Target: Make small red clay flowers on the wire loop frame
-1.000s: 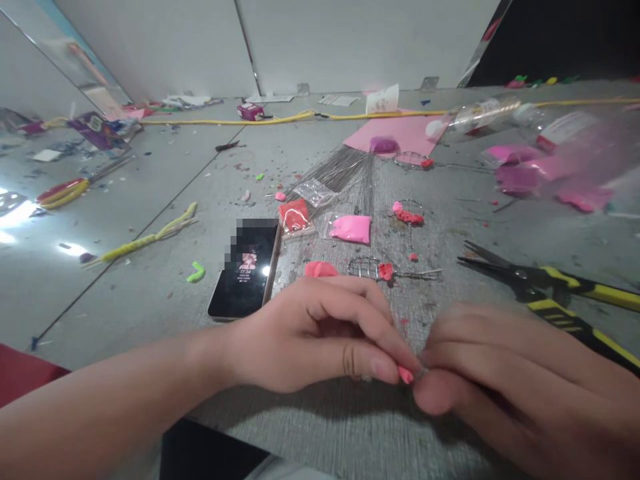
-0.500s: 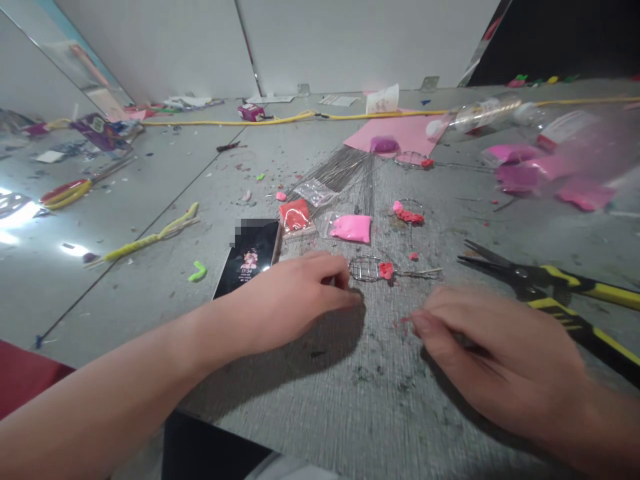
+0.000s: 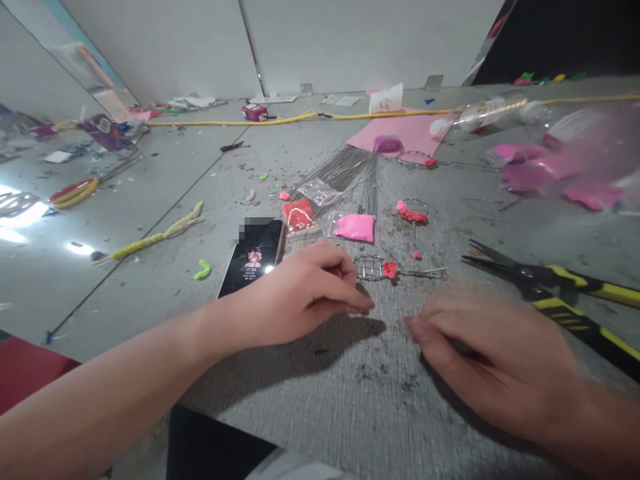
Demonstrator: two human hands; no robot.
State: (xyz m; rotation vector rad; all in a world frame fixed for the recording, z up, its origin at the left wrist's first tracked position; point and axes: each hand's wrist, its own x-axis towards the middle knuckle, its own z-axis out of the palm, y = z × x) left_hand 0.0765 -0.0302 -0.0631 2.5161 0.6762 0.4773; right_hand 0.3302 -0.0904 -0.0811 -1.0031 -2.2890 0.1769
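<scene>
My left hand point(image 3: 305, 297) lies on the grey table with its fingers curled and its thumb and fingertips pinched together. A bit of red clay point(image 3: 339, 272) peeks out between its fingers. Just right of it lies a small wire loop point(image 3: 370, 268) with a red clay blob on it. My right hand point(image 3: 480, 353) rests low on the table, palm down, fingers drawn together, with a tiny pink crumb point(image 3: 401, 325) at its fingertip. Nothing shows inside that hand. The two hands are a short gap apart.
A lit phone point(image 3: 255, 257) lies left of my left hand. Behind it are a red clay bag point(image 3: 297, 215), a pink clay bag point(image 3: 354, 227) and a thin wire bundle point(image 3: 350, 170). Yellow-handled pliers point(image 3: 555, 287) lie on the right. A yellow pipe cleaner point(image 3: 155, 237) lies on the left.
The hands, pinched together on a small pink piece a second ago, have parted. My left hand reached forward over the red clay lump and curled on it. My right hand sank onto the table.
</scene>
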